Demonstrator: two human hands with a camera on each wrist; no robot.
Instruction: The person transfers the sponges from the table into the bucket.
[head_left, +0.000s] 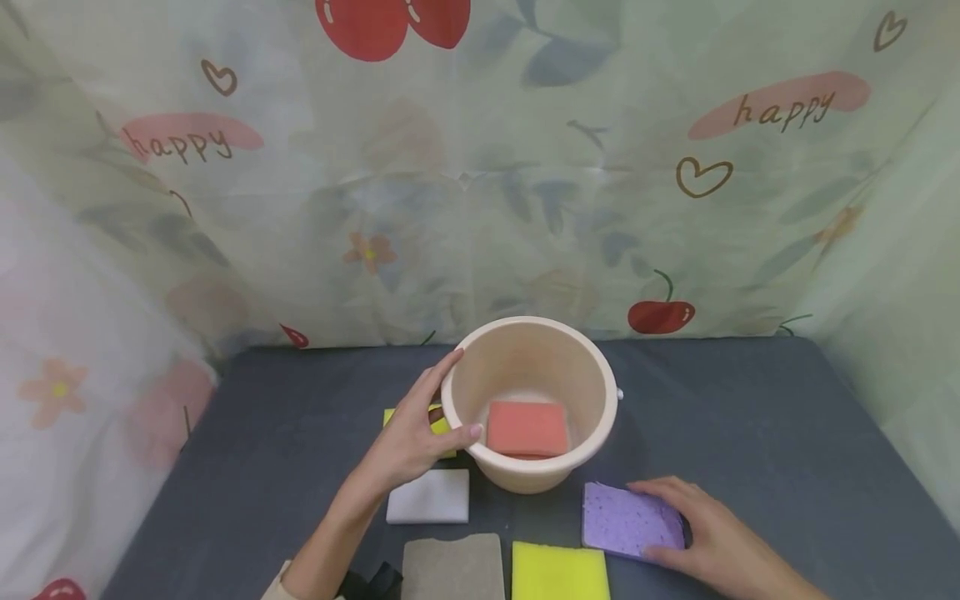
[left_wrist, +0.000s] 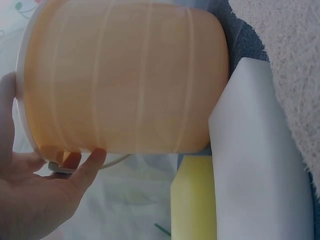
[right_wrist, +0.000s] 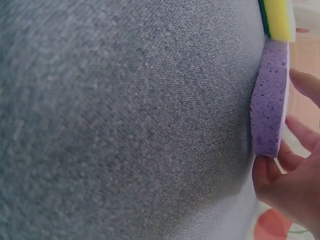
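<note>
My left hand (head_left: 408, 440) grips the rim of a cream plastic bucket (head_left: 525, 479) on its left side, thumb over the edge and fingers along the outside. The bucket stands upright, tipped slightly toward me in the head view. Inside, on its bottom, lies a salmon-red sponge (head_left: 527, 428). To the bucket's right front, my right hand (head_left: 708, 533) holds a purple speckled sponge (head_left: 630, 518) by its edges, thumb on the near side and fingers at the far side. In the right wrist view the purple sponge (right_wrist: 269, 100) lies close over the cloth.
In front of the bucket are a white sponge block (head_left: 427, 497), a grey-beige sponge (head_left: 452, 571) and a yellow sponge (head_left: 560, 573) with a dark green backing. Another yellow sponge (head_left: 444, 427) is partly hidden behind my left hand. Dark grey cloth (head_left: 735, 417) covers the table; a printed curtain (head_left: 465, 208) hangs behind.
</note>
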